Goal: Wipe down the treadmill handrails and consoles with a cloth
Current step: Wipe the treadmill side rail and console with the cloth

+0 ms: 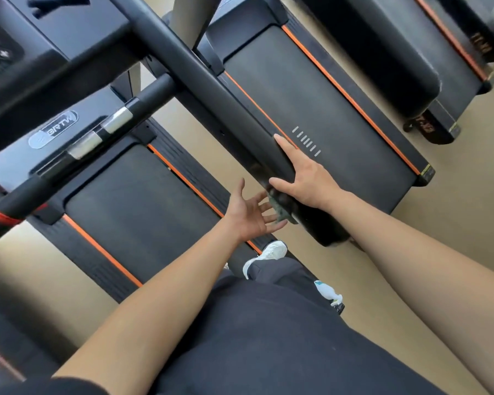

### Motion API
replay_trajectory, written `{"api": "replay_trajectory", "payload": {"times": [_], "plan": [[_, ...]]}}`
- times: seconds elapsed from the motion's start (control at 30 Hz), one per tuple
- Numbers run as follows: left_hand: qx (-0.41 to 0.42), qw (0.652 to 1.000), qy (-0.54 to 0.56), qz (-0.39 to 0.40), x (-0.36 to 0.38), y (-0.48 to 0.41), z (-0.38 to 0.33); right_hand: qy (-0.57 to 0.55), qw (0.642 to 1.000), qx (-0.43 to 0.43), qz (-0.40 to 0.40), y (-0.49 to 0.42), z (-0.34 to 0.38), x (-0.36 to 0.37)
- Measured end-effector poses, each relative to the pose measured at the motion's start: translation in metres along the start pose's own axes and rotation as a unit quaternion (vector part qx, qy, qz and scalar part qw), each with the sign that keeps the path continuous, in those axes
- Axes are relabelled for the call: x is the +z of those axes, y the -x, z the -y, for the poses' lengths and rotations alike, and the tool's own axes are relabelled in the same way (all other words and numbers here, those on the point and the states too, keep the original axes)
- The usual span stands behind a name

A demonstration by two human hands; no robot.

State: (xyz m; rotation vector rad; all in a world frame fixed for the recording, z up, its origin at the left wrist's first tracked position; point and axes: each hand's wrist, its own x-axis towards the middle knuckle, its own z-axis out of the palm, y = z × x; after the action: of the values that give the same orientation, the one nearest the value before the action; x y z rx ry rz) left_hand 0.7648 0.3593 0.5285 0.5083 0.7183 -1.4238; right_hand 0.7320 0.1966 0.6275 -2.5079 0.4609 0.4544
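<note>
A long black handrail [211, 89] runs diagonally from the top left down to its end near the centre. My right hand [305, 178] lies flat on the rail's lower end, index finger stretched up along it and thumb spread to the side. A dark, blurred cloth [280, 208] hangs at the rail just under that hand's thumb. My left hand [248, 215] is palm up with fingers spread, its fingertips at the cloth; whether they touch it I cannot tell. The black console [26, 52] fills the upper left corner.
A crossbar with silver pulse sensors [97, 132] and a red ring at its end lies left of the rail. Below are treadmill belts with orange stripes [325, 104] and tan floor. A white spray bottle [328, 293] stands by my white shoe [268, 253].
</note>
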Motion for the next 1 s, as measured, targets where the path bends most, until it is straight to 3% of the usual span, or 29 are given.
{"api": "replay_trajectory", "payload": {"times": [0.23,0.57,0.83,1.0], "plan": [[0.100,0.994,0.050,-0.001,-0.003,0.022,-0.042,0.003,1.000,0.011,0.004,0.002,0.000,-0.001],[0.269,0.956,0.106,-0.050,0.008,0.036,-0.116,-0.011,1.000,0.010,0.009,0.001,-0.001,-0.002],[0.354,0.928,0.071,-0.096,0.022,0.041,-0.160,-0.006,1.000,0.005,0.000,-0.001,-0.003,-0.001],[0.358,0.927,0.013,-0.113,0.024,0.036,-0.161,-0.012,1.000,0.006,0.006,-0.001,-0.004,0.000]]}}
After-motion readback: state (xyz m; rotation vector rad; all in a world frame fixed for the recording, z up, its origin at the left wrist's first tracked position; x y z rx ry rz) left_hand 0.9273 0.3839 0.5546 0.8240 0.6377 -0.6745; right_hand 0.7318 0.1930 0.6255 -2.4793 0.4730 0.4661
